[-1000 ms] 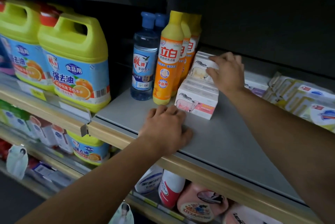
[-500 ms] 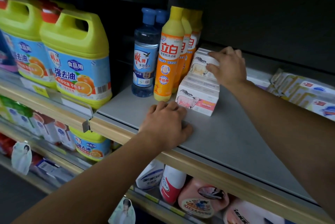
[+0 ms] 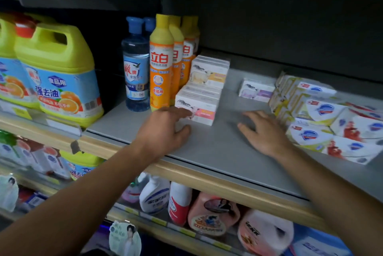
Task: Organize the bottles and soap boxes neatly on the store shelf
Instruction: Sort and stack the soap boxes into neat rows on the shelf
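On the grey shelf [image 3: 217, 152] a blue-capped clear bottle [image 3: 136, 69] stands beside a row of orange-and-yellow bottles [image 3: 161, 65]. Right of them sit white soap boxes: a front stack [image 3: 199, 106] and a rear stack [image 3: 209, 71]. My left hand [image 3: 165, 131] rests on the shelf with its fingertips touching the front stack's lower left corner. My right hand [image 3: 263, 131] lies flat and open on the bare shelf, holding nothing. A lone purple-marked soap box [image 3: 257, 90] lies further back. A loose pile of white, yellow-edged soap packs [image 3: 323, 119] sits to the right.
Big yellow detergent jugs [image 3: 58, 73] fill the neighbouring shelf on the left. Below the wooden shelf edge [image 3: 207, 181], a lower shelf holds spray bottles and pink refill bottles [image 3: 211, 214]. A dark back wall closes the shelf behind.
My right hand has left the rear soap boxes and come down forward to the right onto the bare shelf. My left hand slid forward to the front stack. The camera moved right.
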{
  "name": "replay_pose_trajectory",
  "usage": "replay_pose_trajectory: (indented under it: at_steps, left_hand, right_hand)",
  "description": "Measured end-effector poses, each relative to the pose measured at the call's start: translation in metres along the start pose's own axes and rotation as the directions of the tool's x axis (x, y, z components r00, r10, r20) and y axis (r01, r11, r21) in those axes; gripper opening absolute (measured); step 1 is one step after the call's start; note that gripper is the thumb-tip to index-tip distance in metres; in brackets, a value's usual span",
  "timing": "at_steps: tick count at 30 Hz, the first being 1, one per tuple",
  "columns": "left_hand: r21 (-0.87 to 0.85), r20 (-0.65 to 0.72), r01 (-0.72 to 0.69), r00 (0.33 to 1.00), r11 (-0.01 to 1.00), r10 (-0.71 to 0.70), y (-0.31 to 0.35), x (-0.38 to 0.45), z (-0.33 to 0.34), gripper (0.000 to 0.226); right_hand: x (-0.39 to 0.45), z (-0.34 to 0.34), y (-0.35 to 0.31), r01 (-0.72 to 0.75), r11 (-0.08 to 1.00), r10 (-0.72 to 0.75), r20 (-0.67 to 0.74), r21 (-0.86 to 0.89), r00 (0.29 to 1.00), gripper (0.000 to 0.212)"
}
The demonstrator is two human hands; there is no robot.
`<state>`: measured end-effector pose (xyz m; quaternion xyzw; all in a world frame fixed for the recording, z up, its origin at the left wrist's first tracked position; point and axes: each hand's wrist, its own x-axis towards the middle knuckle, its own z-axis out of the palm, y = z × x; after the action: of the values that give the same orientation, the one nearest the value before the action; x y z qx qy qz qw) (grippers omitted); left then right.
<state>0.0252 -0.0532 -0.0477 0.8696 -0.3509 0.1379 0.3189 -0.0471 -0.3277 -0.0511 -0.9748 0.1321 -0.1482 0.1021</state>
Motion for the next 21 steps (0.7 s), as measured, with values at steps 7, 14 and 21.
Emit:
replay_pose_trajectory:
  at_steps: [7,14,21]
  left_hand:
    - [-0.038,-0.044,-0.16,0.986,0.986,0.158,0.053,0.057,-0.001,0.033]
    - [0.026,0.053,-0.171,0.984,0.985,0.17,0.096,0.143,0.049,0.038]
    - [0.229,0.228,-0.146,0.969,0.962,0.093,0.097,0.218,0.129,0.064]
  right_hand:
    - [-0.016,0.009,0.017,0.03,0.999,-0.028,0.113,-0.014,0.993,0.057]
    - [-0.017,0.013,0.017,0.032,0.999,-0.032,0.076,-0.005,0.997,0.057]
    - [-0.016,0.016,0.017,0.024,0.999,-0.025,0.046,0.027,0.999,0.055]
